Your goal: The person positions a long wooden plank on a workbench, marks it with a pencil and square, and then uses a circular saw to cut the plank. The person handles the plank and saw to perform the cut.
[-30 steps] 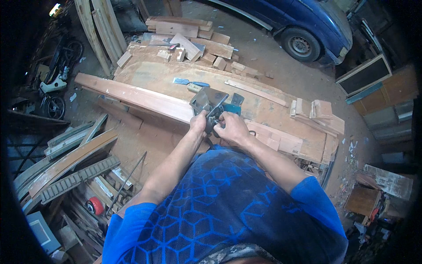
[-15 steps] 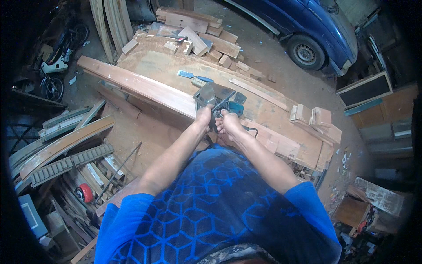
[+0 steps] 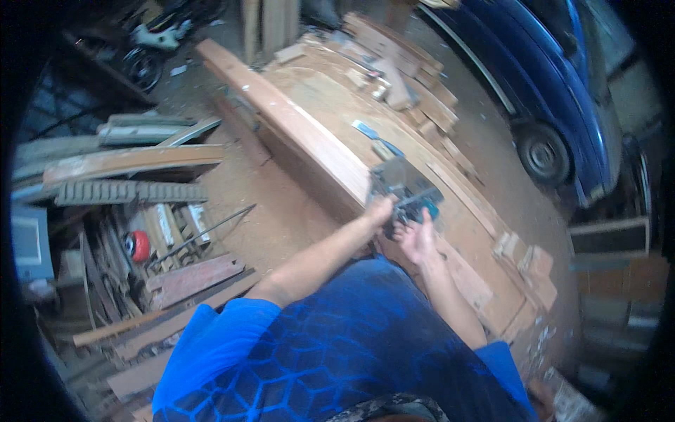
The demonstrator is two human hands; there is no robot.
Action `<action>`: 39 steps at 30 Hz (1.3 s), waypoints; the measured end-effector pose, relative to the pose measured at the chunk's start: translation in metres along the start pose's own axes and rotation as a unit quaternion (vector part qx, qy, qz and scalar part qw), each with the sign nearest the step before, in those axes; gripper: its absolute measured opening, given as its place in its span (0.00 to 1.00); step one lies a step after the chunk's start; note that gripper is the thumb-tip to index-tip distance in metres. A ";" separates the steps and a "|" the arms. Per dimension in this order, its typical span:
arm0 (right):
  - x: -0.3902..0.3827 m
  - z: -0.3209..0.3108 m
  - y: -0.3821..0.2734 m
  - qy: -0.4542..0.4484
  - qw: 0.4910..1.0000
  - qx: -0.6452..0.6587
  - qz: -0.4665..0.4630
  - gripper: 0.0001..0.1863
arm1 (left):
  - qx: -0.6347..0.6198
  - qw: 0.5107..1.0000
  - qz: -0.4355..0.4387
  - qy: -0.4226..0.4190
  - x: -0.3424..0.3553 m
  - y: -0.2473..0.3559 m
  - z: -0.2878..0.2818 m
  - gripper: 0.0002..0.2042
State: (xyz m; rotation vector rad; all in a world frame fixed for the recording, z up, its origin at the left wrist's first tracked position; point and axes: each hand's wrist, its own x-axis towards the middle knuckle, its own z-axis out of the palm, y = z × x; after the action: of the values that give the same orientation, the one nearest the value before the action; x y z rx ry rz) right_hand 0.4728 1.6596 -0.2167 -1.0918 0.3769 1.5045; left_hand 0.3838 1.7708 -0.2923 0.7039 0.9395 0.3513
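A corded power tool [image 3: 399, 173] with a flat grey metal base and a teal body sits at the near end of a long plank. My left hand [image 3: 380, 210] is closed around its near left side. Just right of that, my right hand [image 3: 418, 244] has its palm turned up and its thumb apart from the fingers, the fingertips close to the tool's near side. The pale reddish plank [image 3: 309, 130] runs from the tool toward the far left. A blue-handled chisel [image 3: 365, 129] lies on the workbench [image 3: 320, 88] beyond the tool. Motion blur softens the details.
Stacked wood offcuts [image 3: 397, 84] cover the bench's far side, and more blocks [image 3: 531, 267] lie at its right end. A blue vehicle [image 3: 517, 84] stands at far right. Timber piles [image 3: 133, 165] and a red wheel [image 3: 138, 245] are at left, near a motorbike [image 3: 151, 53].
The view has swung, so the bench appears farther right and more steeply slanted. My right hand has loosened from the tool, palm up with thumb raised; my left hand keeps its grip.
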 end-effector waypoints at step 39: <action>0.012 -0.016 -0.104 -0.250 0.472 -0.733 -0.422 0.09 | 0.049 0.995 -0.054 0.069 -0.043 0.031 0.016 0.12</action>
State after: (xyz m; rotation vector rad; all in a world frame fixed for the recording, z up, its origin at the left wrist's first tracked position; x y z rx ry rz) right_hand 0.5743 1.6828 -0.1993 -1.5157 -2.0181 0.8014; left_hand 0.3732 1.7626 -0.2383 0.7219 1.1281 0.2629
